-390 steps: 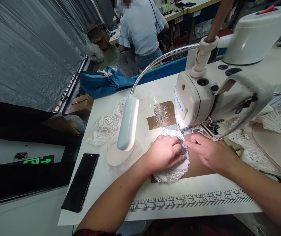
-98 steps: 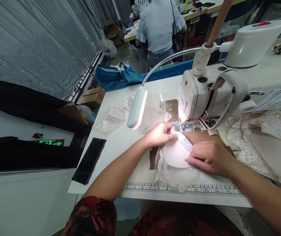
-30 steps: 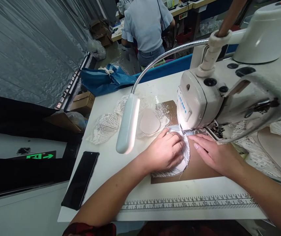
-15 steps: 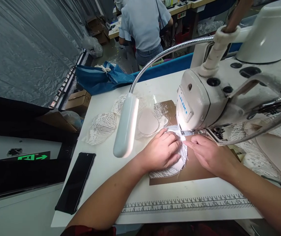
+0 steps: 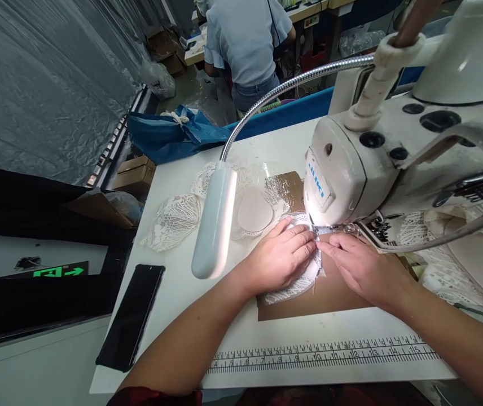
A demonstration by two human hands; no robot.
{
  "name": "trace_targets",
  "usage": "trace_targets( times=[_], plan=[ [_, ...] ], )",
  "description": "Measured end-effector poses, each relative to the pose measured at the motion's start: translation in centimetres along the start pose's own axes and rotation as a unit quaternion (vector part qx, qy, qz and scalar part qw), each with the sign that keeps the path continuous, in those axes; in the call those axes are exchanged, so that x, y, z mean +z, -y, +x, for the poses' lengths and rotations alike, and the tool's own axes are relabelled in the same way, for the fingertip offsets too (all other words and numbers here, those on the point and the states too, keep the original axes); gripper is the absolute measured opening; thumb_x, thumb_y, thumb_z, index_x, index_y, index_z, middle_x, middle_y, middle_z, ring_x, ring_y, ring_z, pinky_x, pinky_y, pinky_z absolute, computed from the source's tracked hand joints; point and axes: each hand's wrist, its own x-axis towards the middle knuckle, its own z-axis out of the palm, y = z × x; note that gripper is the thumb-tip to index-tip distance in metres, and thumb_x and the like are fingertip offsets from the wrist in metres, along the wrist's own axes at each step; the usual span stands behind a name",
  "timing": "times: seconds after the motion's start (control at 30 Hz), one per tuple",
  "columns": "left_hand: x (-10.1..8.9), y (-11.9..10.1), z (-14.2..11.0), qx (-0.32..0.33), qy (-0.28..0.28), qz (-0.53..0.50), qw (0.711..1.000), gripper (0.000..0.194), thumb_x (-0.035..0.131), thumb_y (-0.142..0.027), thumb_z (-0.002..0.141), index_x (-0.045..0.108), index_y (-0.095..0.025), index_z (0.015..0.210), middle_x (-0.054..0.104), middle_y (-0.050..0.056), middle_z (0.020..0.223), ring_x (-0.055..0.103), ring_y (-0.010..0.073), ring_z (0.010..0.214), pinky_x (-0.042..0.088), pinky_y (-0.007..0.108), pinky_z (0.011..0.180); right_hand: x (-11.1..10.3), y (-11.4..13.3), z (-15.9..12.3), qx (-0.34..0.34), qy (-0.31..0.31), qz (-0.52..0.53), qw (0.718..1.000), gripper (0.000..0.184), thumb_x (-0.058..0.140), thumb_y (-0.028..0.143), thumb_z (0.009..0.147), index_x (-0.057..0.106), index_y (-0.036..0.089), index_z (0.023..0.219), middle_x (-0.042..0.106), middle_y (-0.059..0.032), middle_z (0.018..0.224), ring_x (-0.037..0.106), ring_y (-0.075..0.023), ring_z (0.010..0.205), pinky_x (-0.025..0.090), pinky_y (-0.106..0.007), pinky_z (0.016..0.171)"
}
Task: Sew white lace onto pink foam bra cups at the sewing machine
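A white lace cup piece [image 5: 291, 289] lies under the needle end of a white sewing machine [image 5: 335, 169]. Across its top rests my left hand [image 5: 282, 254], palm down with fingers stretched out and fingertips close to the presser foot. My right hand [image 5: 354, 262] is at the piece's right edge, thumb and index finger together on the fabric and the other fingers curled. Its fingertips nearly meet those of my left hand. Loose threads hang from the lower right edge of the lace. The needle point is hard to make out.
Lace pieces [image 5: 174, 221] and a beige pad [image 5: 255, 210] lie left of the machine, near a lamp [image 5: 215, 223] on a bendable neck. A black phone [image 5: 131, 317] rests at the table's left. More lace [image 5: 448, 276] is piled right. A person [image 5: 245, 48] sits beyond.
The lace piece has slid forward and turned slightly under the machine, its near edge now farther from me. My left hand has shifted a little right with it; my right hand stays nearly in place.
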Motion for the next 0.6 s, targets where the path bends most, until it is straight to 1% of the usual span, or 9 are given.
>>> trace_targets(
  times=[0.1, 0.2, 0.27, 0.37, 0.47, 0.53, 0.6],
  plan=[
    [0.0, 0.4, -0.1, 0.016, 0.011, -0.018, 1.0, 0.031, 0.039, -0.017, 0.098, 0.06, -0.01, 0.12, 0.064, 0.013, 0.126, 0.058, 0.0238, 0.111, 0.045, 0.043, 0.1, 0.1, -0.1, -0.1, 0.005, 0.008, 0.0, 1.0, 0.043, 0.041, 0.009, 0.089, 0.07, 0.02, 0.119, 0.071, -0.0106, 0.107, 0.066, -0.0181, 0.084, 0.051, -0.03, 0.075],
    [0.1, 0.6, -0.3, 0.008, 0.008, -0.03, 0.999, 0.031, 0.042, -0.021, 0.098, 0.059, -0.01, 0.122, 0.062, 0.014, 0.129, 0.059, 0.0233, 0.11, 0.049, 0.041, 0.098, 0.5, -0.2, -0.3, 0.013, 0.024, 0.001, 1.0, 0.043, 0.04, 0.01, 0.09, 0.07, 0.02, 0.12, 0.071, -0.0114, 0.102, 0.066, -0.0179, 0.081, 0.051, -0.028, 0.069],
    [0.3, 0.5, -0.4, 0.0, 0.0, -0.03, 1.0, 0.032, 0.043, -0.023, 0.099, 0.059, -0.011, 0.123, 0.061, 0.014, 0.131, 0.059, 0.0228, 0.109, 0.05, 0.041, 0.096, 0.7, -0.1, -0.3, 0.016, 0.031, -0.009, 0.999, 0.043, 0.04, 0.011, 0.091, 0.069, 0.019, 0.121, 0.072, -0.012, 0.1, 0.066, -0.0175, 0.08, 0.051, -0.027, 0.068],
    [0.7, 0.3, -0.3, -0.012, -0.024, -0.017, 1.0, 0.032, 0.043, -0.024, 0.098, 0.059, -0.01, 0.123, 0.061, 0.015, 0.13, 0.059, 0.024, 0.11, 0.053, 0.041, 0.092, 0.9, 0.0, -0.1, 0.013, 0.015, -0.042, 0.999, 0.043, 0.04, 0.01, 0.09, 0.068, 0.017, 0.122, 0.072, -0.0123, 0.103, 0.066, -0.0177, 0.084, 0.052, -0.028, 0.074],
    [1.1, 0.3, -0.1, -0.018, -0.035, -0.003, 0.999, 0.032, 0.043, -0.022, 0.098, 0.059, -0.008, 0.122, 0.062, 0.017, 0.127, 0.058, 0.0258, 0.112, 0.053, 0.042, 0.091, 1.0, 0.2, 0.2, 0.02, 0.005, -0.066, 0.998, 0.042, 0.041, 0.01, 0.09, 0.067, 0.017, 0.122, 0.073, -0.0106, 0.098, 0.066, -0.018, 0.086, 0.051, -0.028, 0.079],
    [1.3, 0.3, -0.1, -0.02, -0.031, -0.002, 0.999, 0.032, 0.042, -0.021, 0.098, 0.058, -0.008, 0.123, 0.062, 0.016, 0.127, 0.057, 0.0258, 0.114, 0.052, 0.042, 0.092, 1.1, 0.3, 0.3, 0.033, 0.011, -0.056, 0.998, 0.042, 0.041, 0.011, 0.091, 0.067, 0.018, 0.122, 0.073, -0.0092, 0.095, 0.065, -0.018, 0.086, 0.05, -0.028, 0.08],
    [1.4, 0.4, -0.2, -0.02, -0.027, -0.003, 0.999, 0.033, 0.042, -0.02, 0.098, 0.057, -0.008, 0.125, 0.061, 0.016, 0.129, 0.056, 0.0257, 0.115, 0.051, 0.042, 0.093, 1.2, 0.2, 0.3, 0.043, 0.015, -0.038, 0.998, 0.042, 0.04, 0.012, 0.091, 0.068, 0.02, 0.121, 0.072, -0.0093, 0.098, 0.065, -0.0189, 0.089, 0.05, -0.029, 0.081]
  ],
)
